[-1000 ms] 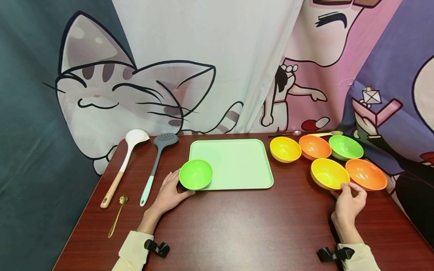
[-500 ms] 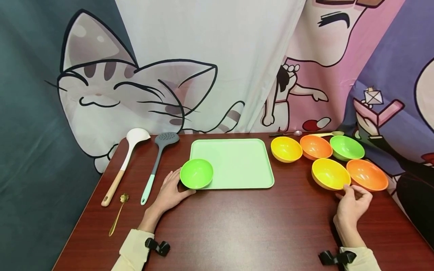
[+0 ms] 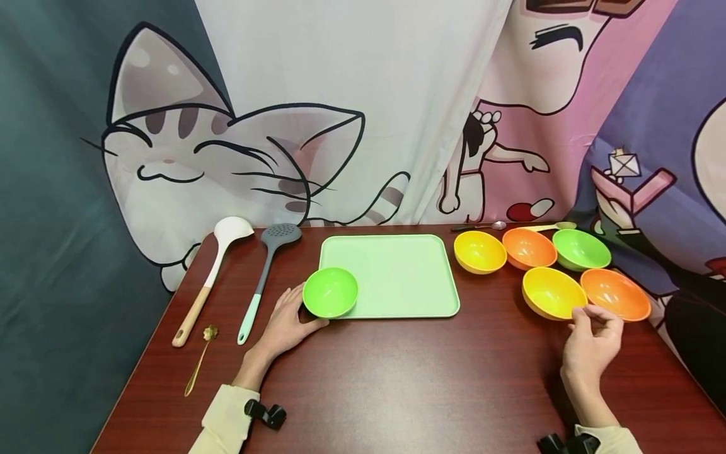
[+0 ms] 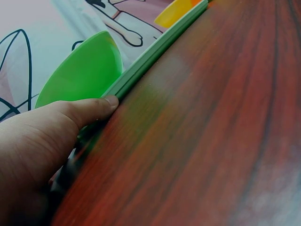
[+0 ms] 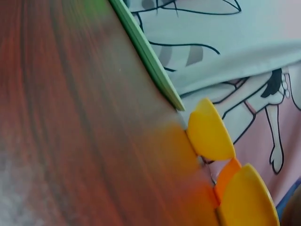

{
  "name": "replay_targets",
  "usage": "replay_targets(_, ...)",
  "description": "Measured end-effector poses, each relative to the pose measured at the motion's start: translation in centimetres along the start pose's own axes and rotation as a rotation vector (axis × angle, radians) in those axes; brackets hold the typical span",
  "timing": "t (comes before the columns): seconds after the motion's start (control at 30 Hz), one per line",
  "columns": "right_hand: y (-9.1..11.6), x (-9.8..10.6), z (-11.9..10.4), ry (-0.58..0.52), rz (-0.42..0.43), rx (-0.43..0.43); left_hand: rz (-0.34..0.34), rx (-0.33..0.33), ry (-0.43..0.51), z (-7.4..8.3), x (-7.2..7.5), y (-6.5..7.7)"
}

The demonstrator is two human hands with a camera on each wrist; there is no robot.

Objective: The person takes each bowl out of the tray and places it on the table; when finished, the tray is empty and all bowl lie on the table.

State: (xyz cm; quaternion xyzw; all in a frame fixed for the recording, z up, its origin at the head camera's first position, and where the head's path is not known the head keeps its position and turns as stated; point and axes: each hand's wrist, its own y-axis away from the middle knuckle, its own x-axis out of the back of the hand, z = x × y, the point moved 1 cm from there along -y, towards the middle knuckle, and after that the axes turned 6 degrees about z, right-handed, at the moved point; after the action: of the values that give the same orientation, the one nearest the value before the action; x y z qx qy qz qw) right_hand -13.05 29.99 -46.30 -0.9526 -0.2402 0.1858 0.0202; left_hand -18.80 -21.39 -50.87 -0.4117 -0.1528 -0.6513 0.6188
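A light green bowl (image 3: 331, 292) stands on the front left corner of the pale green tray (image 3: 405, 277). My left hand (image 3: 288, 323) holds it from the left, fingers along its side and thumb across the front. In the left wrist view the thumb (image 4: 94, 109) reaches the tray edge at the bowl's base. My right hand (image 3: 592, 343) is at the front right rim of a yellow bowl (image 3: 551, 293), pinching it with bent fingers. Beside that bowl sits an orange bowl (image 3: 615, 294). Most of the right hand is outside the right wrist view.
Behind stand another yellow bowl (image 3: 479, 252), an orange bowl (image 3: 529, 248) and a green bowl (image 3: 581, 250), with small spoons (image 3: 482, 226) beyond. At left lie a white ladle (image 3: 211, 277), a grey skimmer (image 3: 266, 271) and a gold spoon (image 3: 200, 362). A patterned curtain (image 3: 363, 75) hangs behind the table.
My right hand has shifted slightly right along the yellow bowl's rim, and its thumb has gone out of sight. The left hand and the bowls stay in place.
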Motion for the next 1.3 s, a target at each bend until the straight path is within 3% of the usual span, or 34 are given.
replay_targets(0.17, 0.7, -1.0, -0.6, 0.024, -0.087, 0.038, 0.001, 0.0, 0.0, 0.0, 0.0, 0.1)
replay_targets(0.43, 2.0, -2.6, -0.5, 0.21, -0.245, 0.104, -0.004, 0.004, -0.009, -0.2, -0.1, 0.2)
replay_targets(0.77, 4.2, -5.2, 0.3, 0.36, -0.496, 0.079, -0.005, 0.006, -0.006, -0.1, 0.1, 0.1)
replay_targets(1.13, 7.4, -8.6, 1.7, 0.382, -0.764, 0.071, -0.01, 0.011, 0.01, -0.2, 0.0, 0.1)
replay_targets(1.3, 9.2, -10.2, 2.3, 0.347, -0.837, -0.012, -0.019, 0.017, 0.009, -0.1, 0.0, 0.4)
